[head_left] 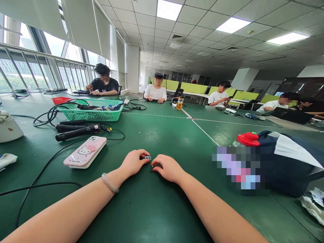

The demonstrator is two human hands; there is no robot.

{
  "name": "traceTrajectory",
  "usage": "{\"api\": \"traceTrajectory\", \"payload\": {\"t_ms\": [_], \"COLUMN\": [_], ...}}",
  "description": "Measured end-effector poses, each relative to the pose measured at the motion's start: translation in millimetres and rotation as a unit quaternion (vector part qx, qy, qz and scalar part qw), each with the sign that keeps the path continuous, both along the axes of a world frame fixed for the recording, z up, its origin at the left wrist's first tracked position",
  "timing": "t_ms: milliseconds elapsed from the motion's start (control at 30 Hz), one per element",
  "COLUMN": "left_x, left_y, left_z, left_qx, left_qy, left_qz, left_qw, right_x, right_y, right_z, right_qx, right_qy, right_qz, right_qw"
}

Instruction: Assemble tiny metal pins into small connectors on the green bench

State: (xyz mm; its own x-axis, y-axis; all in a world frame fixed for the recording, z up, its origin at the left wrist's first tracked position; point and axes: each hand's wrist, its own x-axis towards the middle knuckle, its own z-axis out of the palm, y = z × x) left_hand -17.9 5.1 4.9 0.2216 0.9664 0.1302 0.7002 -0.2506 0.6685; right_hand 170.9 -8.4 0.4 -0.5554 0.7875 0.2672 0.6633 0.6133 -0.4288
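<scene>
Both my hands rest on the green table in front of me. My left hand, with a pale bangle on the wrist, has its fingers curled and pinches a tiny dark electronic part. My right hand lies just right of it, fingers curled down onto the table beside a small dark piece; whether it holds that piece is hidden.
A pink phone lies left of my hands. Black tools and cables run to a green basket. A dark bag and red-capped bottle sit right. Several people sit along the far edge.
</scene>
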Motion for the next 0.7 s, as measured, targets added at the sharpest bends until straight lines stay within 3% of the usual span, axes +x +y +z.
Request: {"api": "traceTrajectory", "payload": {"t_ms": [433,700], "left_x": [-0.8,-1.1], "left_y": [2.3,1.3], "left_z": [-4.5,-3.5], "left_qx": [0.001,0.001], "left_qy": [-0.010,-0.005], "left_qz": [-0.005,-0.006], "left_qw": [1.000,1.000], "right_x": [-1.7,-2.6], "right_y": [0.5,-0.6], "right_z": [2.6,1.2], "right_qx": [-0.046,-0.038], "right_qy": [-0.002,-0.006], "right_qz": [-0.021,-0.010], "right_qw": [0.999,0.999]}}
